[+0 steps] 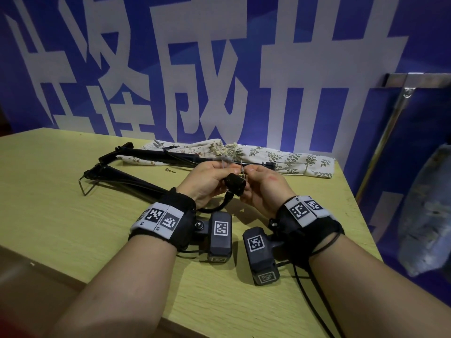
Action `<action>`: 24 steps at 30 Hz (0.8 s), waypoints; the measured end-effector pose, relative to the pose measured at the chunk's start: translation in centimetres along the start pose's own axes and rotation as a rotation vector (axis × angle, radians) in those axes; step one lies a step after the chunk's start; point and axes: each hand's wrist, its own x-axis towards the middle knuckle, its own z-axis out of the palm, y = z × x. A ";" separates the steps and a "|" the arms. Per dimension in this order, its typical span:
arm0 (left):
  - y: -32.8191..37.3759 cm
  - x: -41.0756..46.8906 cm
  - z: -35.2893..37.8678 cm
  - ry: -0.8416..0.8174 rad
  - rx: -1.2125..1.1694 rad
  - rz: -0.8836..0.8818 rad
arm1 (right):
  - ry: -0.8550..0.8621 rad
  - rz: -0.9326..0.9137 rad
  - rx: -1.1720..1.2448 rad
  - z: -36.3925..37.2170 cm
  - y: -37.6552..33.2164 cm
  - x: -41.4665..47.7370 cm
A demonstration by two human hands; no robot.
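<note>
My left hand [207, 178] grips a small black nozzle head [234, 183] on the end of a black hose [217, 208] that curves down toward my left wrist. My right hand [262, 185] pinches a thin metal needle [241, 167] right at the top of that head. Both hands meet above the middle of the yellow-green table [61, 206]. Each wrist wears a black band with coded tags and a small black box.
A black folded pump frame [127, 178] lies on the table behind my left hand. A second needle [170, 170] lies loose beside it. Printed cloth bags [280, 159] rest along the blue wall. A metal rail [390, 132] leans at the right.
</note>
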 end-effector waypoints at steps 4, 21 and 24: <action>0.0 -0.1 0.1 0.012 0.031 -0.009 | -0.006 0.000 0.000 0.0 0.0 0.0; -0.3 -0.3 0.1 -0.101 0.029 0.016 | 0.030 0.001 -0.079 -0.2 0.0 -0.2; -0.3 -0.3 0.1 -0.034 0.130 0.034 | 0.059 -0.022 -0.138 -0.6 -0.1 -0.2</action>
